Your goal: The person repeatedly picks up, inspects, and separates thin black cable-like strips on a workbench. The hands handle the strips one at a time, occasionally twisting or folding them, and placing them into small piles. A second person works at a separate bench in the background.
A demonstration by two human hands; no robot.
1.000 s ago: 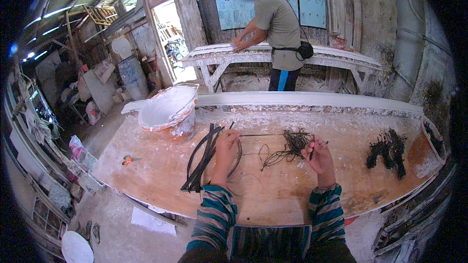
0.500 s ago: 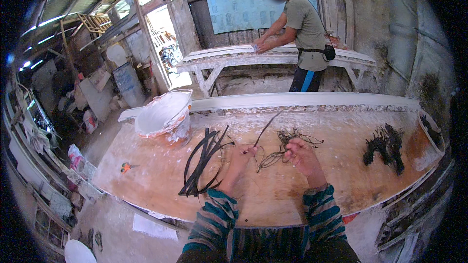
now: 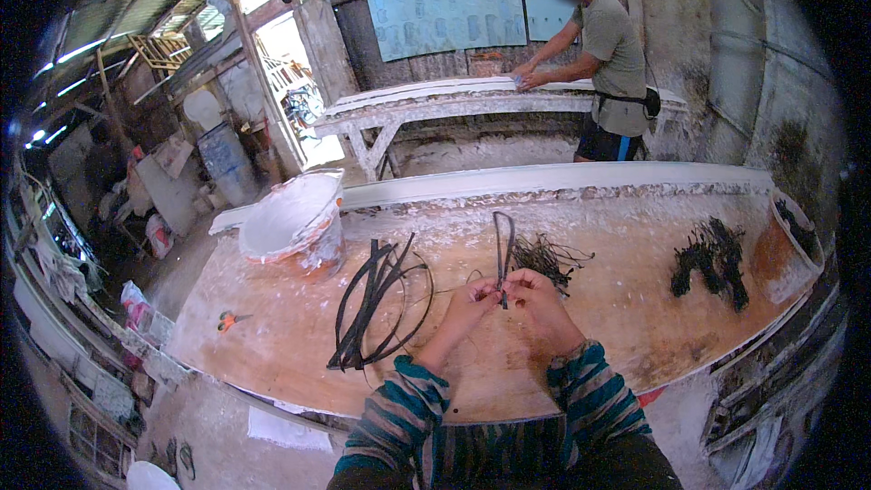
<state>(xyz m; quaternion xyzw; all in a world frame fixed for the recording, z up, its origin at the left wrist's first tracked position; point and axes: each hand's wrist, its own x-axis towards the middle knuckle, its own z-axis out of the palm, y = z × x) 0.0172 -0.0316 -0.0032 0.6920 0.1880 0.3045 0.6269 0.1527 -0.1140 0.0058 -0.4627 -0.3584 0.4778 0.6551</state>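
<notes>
In front of me, above the tabletop, a narrow black strip (image 3: pixel 500 249) is folded into an upright loop, its lower ends pinched between my fingers. My left hand (image 3: pixel 466 308) closes on it from one side and my right hand (image 3: pixel 542 305) from the other, fingertips almost meeting. Right behind my right hand lies a tangle of thin dark strings (image 3: pixel 544 256). To the left of my left hand, long black strips (image 3: pixel 356 318) lie in a loose, curved bunch. Orange-handled scissors (image 3: pixel 226 319) rest farther left.
A white-crusted bucket (image 3: pixel 292 220) stands at the table's back left. Knotted black bundles (image 3: pixel 712 263) lie at the right, beside an orange-brown container (image 3: pixel 786 259). A long white ledge (image 3: pixel 544 179) borders the far edge. Beyond, a person (image 3: pixel 608 54) works at another bench (image 3: pixel 435 102).
The strip, held by my left hand alone before, is now bent into a loop. My right hand has come left from the string tangle to join it. The other person appears farther right.
</notes>
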